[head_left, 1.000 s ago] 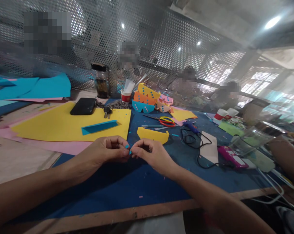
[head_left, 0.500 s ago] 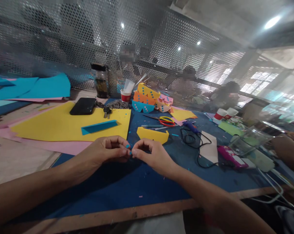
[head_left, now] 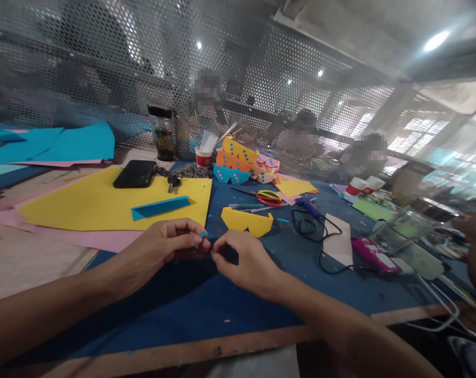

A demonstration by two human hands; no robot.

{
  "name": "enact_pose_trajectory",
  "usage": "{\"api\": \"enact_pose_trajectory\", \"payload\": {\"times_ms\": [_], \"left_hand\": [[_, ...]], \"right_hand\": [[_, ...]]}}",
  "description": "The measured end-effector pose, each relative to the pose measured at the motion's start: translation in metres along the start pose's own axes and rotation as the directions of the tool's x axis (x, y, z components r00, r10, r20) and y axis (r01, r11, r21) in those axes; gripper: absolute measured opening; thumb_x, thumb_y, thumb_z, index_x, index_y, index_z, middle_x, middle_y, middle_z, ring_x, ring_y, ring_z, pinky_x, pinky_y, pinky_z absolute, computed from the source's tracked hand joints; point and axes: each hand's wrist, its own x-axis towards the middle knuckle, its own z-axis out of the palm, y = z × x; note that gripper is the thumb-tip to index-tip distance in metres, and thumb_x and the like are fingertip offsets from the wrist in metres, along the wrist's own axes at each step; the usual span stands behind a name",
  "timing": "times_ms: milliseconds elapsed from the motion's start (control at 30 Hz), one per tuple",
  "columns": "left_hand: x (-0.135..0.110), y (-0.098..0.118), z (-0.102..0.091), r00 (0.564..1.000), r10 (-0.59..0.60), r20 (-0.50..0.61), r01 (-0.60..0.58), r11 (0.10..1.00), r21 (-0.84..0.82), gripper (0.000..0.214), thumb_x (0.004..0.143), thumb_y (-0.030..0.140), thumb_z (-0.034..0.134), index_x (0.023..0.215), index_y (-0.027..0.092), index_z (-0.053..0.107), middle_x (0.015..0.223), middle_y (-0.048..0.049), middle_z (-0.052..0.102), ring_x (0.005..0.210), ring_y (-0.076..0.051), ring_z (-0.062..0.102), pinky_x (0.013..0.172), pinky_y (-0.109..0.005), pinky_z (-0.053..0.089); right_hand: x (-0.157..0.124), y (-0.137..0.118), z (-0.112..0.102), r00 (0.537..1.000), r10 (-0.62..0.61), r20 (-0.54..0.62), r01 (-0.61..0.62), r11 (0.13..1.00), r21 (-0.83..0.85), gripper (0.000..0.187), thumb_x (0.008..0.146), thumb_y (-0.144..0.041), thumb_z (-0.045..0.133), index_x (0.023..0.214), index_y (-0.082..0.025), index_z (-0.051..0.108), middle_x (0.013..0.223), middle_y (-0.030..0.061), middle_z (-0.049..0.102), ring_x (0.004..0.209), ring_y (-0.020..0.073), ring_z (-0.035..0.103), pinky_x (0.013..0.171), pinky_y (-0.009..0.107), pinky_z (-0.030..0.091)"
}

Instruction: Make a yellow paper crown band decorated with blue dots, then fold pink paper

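Above the front part of the blue tabletop (head_left: 175,310), my left hand (head_left: 175,244) is closed in a pinch with a small blue paper piece (head_left: 203,234) at its fingertips. Facing it, my right hand (head_left: 244,257) has thumb and forefinger close together; whatever they hold, if anything, is too small to make out. The fingertips of both hands nearly meet. Just beyond my right hand lies a folded yellow paper shape (head_left: 248,220) with a notch in its edge. A folded blue paper strip (head_left: 161,207) rests on yellow sheets (head_left: 88,210) past my left hand.
Decorated paper shapes (head_left: 234,163) stand at the back beside a paper cup (head_left: 204,156). Scissors (head_left: 269,197), a glue gun (head_left: 309,206) with its cord and a magenta box (head_left: 375,255) lie rightward. A phone (head_left: 134,174) and a jar (head_left: 163,134) are back left. Another person's hand (head_left: 474,231) touches a clear container (head_left: 405,231).
My right hand has drawn slightly down and away from the left fingertips, opening a small gap. The other person's arm at the right has shifted by the clear container.
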Motion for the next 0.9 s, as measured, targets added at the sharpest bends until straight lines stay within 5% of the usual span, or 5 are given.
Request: {"api": "enact_pose_trajectory", "payload": {"times_ms": [200,500,900], "left_hand": [[-0.0013,0.0014,0.0008,1.000,-0.008,0.024,0.009,1.000,-0.015,0.018,0.078,0.034,0.089,0.085,0.021,0.077,0.086,-0.0025,0.079,0.083,-0.016,0.074,0.083,-0.026,0.062],[-0.0025,-0.0009,0.0036,0.994,-0.003,0.107,-0.004,0.998,0.065,0.017,0.083,0.040,0.085,0.088,0.025,0.081,0.091,-0.0025,0.080,0.088,-0.017,0.073,0.082,-0.024,0.060],[-0.0053,-0.0022,0.0075,0.993,-0.015,0.115,-0.002,0.990,0.144,0.021,0.078,0.042,0.086,0.091,0.025,0.083,0.094,-0.0051,0.079,0.092,-0.021,0.073,0.085,-0.030,0.060]], "right_hand": [[0.0000,0.0003,0.0000,0.999,-0.044,-0.014,0.043,0.996,-0.083,0.007,0.089,-0.019,0.072,0.089,-0.021,0.065,0.087,0.0004,0.069,0.083,0.0170,0.062,0.080,0.032,0.043],[0.0016,-0.0033,-0.0030,0.980,-0.042,-0.194,0.054,0.997,0.059,0.008,0.100,-0.030,0.066,0.103,-0.022,0.066,0.095,0.0022,0.071,0.091,0.0182,0.068,0.087,0.033,0.048],[-0.0015,-0.0009,-0.0039,0.963,-0.190,-0.191,0.159,0.973,-0.168,0.009,0.102,-0.033,0.066,0.104,-0.025,0.071,0.101,0.0038,0.076,0.100,0.0213,0.066,0.089,0.036,0.045]]}}
